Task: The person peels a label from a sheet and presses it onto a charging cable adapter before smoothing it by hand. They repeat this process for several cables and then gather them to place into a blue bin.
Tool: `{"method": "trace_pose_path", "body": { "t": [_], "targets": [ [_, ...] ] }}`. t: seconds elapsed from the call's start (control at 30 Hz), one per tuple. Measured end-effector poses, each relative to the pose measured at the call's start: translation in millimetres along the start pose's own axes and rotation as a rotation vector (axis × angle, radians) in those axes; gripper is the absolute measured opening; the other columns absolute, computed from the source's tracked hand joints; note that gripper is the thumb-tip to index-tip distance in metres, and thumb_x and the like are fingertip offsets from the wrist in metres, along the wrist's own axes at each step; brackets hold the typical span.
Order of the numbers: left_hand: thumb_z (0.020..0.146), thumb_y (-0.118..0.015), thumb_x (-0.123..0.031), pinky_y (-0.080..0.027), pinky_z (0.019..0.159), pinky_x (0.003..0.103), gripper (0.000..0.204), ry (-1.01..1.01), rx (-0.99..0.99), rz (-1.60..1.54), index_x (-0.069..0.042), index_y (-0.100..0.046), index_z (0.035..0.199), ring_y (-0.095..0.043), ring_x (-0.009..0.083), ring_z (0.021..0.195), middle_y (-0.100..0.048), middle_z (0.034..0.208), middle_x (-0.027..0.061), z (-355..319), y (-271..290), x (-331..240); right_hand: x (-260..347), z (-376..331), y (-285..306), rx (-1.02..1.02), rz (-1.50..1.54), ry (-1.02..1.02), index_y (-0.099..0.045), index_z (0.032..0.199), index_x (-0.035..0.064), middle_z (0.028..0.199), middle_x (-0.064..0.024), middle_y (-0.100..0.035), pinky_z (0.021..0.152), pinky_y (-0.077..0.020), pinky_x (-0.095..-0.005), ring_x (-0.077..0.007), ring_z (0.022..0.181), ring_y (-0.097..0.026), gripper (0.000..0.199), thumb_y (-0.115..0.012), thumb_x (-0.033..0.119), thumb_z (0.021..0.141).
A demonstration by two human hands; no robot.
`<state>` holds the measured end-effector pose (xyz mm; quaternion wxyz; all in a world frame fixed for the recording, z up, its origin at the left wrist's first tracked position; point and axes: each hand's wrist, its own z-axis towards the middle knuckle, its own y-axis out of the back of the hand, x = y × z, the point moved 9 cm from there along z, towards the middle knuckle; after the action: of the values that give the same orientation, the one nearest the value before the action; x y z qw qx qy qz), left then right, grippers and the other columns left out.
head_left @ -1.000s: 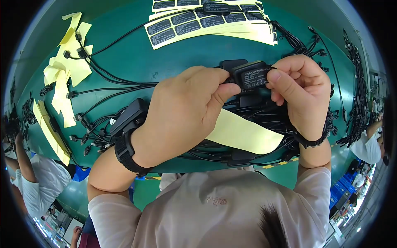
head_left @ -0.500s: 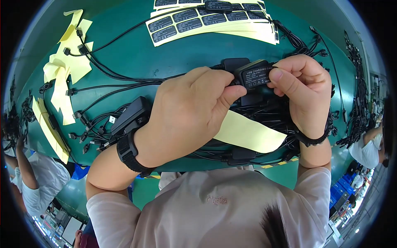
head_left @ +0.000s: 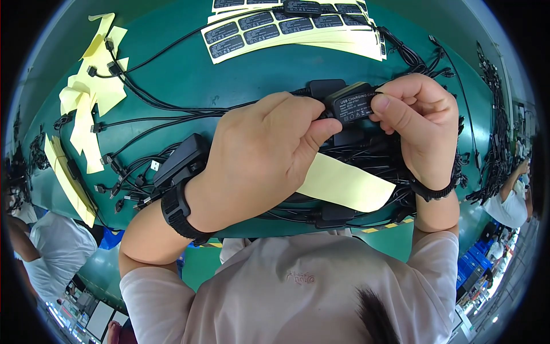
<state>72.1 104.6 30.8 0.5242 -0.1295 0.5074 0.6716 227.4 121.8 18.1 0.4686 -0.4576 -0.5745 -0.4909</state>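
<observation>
Your left hand [head_left: 263, 155] has its thumb and forefinger closed to a small gap at the left end of the small black box [head_left: 350, 110]. Your right hand [head_left: 421, 112] pinches at its right end, thumb and forefinger brought close together; you can't tell whether they grip the label's edge or the casing. The other fingers of your right hand curl inward, and those of your left are mostly hidden. The box is above the green table [head_left: 189, 83], its dark printed label facing you.

From that box, a second black box [head_left: 327, 88] sits just beside it at ten o'clock. The label sheets [head_left: 258, 27] lie at eleven, with a cabled module [head_left: 302, 8] across them. Crumpled yellow paper [head_left: 86, 94] lies well apart at nine. A yellow strip [head_left: 349, 184] lies at six over the black cables [head_left: 375, 157], its left end hidden behind your left hand.
</observation>
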Motion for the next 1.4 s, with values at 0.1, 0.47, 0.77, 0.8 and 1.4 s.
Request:
{"method": "trace_pose_path", "body": {
  "t": [0.1,0.47,0.77,0.8,1.4],
  "targets": [
    [0.079,-0.069,-0.015,-0.037,0.045,0.029,0.016,-0.001,-0.001,-0.002,-0.002,-0.059,0.083,-0.048,0.0227,0.051,-0.051,0.062,0.0085,0,0,0,0,0,0,0.0,-0.01,0.008,-0.06,0.084,-0.0006,0.07,-0.0065,-0.062,0.051,-0.0393,-0.0175,-0.0071,0.056,-0.053,0.006,-0.064,0.001,0.079],
    [0.079,-0.069,-0.014,-0.038,0.046,0.029,0.017,0.008,0.016,-0.017,-0.002,-0.059,0.083,-0.049,0.0224,0.051,-0.052,0.063,0.0089,-1,0,0,2,-2,0,-0.009,-0.036,0.019,-0.061,0.083,0.0008,0.069,-0.0051,-0.063,0.05,-0.0386,-0.0168,-0.0057,0.057,-0.053,0.007,-0.066,0.003,0.079],
    [0.078,-0.069,-0.012,-0.039,0.045,0.029,0.016,0.004,0.009,-0.031,-0.001,-0.058,0.082,-0.05,0.0229,0.051,-0.053,0.064,0.009,1,-1,0,5,-3,-1,-0.026,-0.068,0.042,-0.061,0.082,0.0004,0.072,-0.0034,-0.063,0.05,-0.0386,-0.0163,-0.0048,0.058,-0.053,0.008,-0.068,0.003,0.078],
    [0.077,-0.069,-0.012,-0.039,0.043,0.031,0.016,-0.017,0.002,-0.031,-0.001,-0.057,0.08,-0.05,0.0238,0.049,-0.052,0.062,0.0091,1,-1,-1,5,-3,-1,-0.028,-0.083,0.052,-0.061,0.082,0.0001,0.073,-0.003,-0.063,0.05,-0.0384,-0.0162,-0.0046,0.059,-0.053,0.008,-0.068,0.003,0.079],
    [0.079,-0.066,-0.012,-0.041,0.046,0.032,0.014,-0.017,0.007,0.01,-0.001,-0.058,0.082,-0.052,0.0253,0.054,-0.055,0.066,0.0095,4,4,-6,49,-9,-19,-0.017,-1.023,0.66,-0.064,0.084,0.0034,0.09,-0.0059,-0.059,0.089,-0.0321,-0.0345,-0.0261,0.098,-0.047,0.013,-0.06,0.016,0.083]
  ]
}}
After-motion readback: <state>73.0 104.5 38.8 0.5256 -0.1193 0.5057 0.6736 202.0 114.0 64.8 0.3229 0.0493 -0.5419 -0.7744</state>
